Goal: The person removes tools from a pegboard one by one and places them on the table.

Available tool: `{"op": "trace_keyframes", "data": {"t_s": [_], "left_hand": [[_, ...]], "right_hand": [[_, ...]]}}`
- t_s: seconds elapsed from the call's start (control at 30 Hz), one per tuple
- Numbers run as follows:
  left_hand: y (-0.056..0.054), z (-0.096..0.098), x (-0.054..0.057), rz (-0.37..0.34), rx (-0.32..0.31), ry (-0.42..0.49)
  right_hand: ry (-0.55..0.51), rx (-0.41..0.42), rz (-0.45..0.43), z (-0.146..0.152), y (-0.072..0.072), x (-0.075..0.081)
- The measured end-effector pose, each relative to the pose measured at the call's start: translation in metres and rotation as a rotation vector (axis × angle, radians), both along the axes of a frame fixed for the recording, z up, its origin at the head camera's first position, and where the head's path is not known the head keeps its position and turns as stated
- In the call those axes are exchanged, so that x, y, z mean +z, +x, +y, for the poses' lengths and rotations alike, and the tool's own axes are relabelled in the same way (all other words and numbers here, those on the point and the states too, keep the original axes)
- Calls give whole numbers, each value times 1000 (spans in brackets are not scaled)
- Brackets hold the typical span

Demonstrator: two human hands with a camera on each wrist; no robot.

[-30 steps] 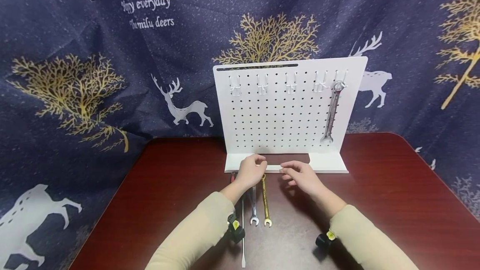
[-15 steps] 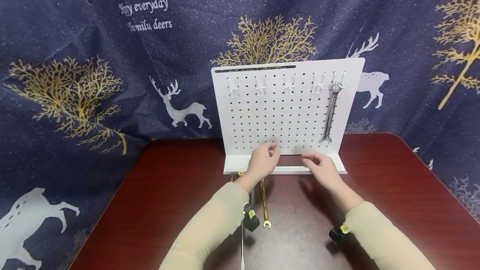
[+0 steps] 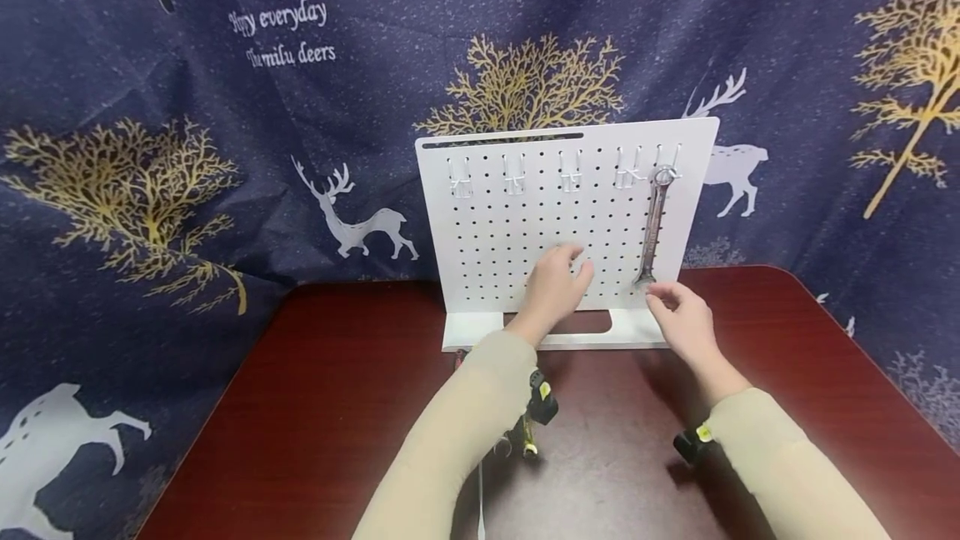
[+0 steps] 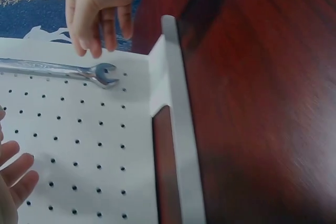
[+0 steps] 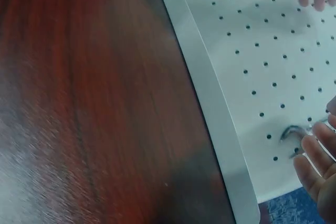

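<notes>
A silver combination wrench (image 3: 654, 223) hangs by its ring end from the rightmost hook of the white pegboard (image 3: 517, 248). My right hand (image 3: 686, 323) is beside its lower, open end, fingers loosely bent and holding nothing. In the left wrist view a gap shows between that hand (image 4: 105, 9) and the wrench (image 4: 63, 70). In front of the pegboard's lower middle is my left hand (image 3: 555, 282), its fingers relaxed and apart with nothing in them. Under the left forearm, a gold wrench (image 3: 529, 440) and a screwdriver (image 3: 482, 498) lie partly hidden on the table.
White double hooks (image 3: 572, 172) line the top of the pegboard. Its base (image 3: 472, 330), with a cut-out in the middle, stands on the dark red table (image 3: 360, 390). Behind hangs a blue printed cloth (image 3: 375, 107).
Both hands have moved right and up from the base's front edge, the left to the pegboard's face, the right to the hanging wrench's lower end. The left forearm now covers more of the tools.
</notes>
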State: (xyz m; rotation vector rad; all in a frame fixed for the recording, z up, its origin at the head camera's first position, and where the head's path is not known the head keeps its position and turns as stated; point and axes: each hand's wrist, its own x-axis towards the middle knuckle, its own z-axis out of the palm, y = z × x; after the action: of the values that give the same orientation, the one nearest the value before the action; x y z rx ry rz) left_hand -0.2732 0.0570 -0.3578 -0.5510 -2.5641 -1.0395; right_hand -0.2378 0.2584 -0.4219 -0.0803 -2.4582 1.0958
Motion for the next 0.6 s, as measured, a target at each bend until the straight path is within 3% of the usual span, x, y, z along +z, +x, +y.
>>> {"op": "trace_keyframes", "data": {"t_s": [0.27, 0.6], "left_hand": [[-15, 33, 15, 72, 3, 27], [-20, 69, 42, 99, 30, 24]], "right_hand": [[-62, -23, -54, 10, -6, 2], [-90, 19, -101, 13, -14, 2]]}}
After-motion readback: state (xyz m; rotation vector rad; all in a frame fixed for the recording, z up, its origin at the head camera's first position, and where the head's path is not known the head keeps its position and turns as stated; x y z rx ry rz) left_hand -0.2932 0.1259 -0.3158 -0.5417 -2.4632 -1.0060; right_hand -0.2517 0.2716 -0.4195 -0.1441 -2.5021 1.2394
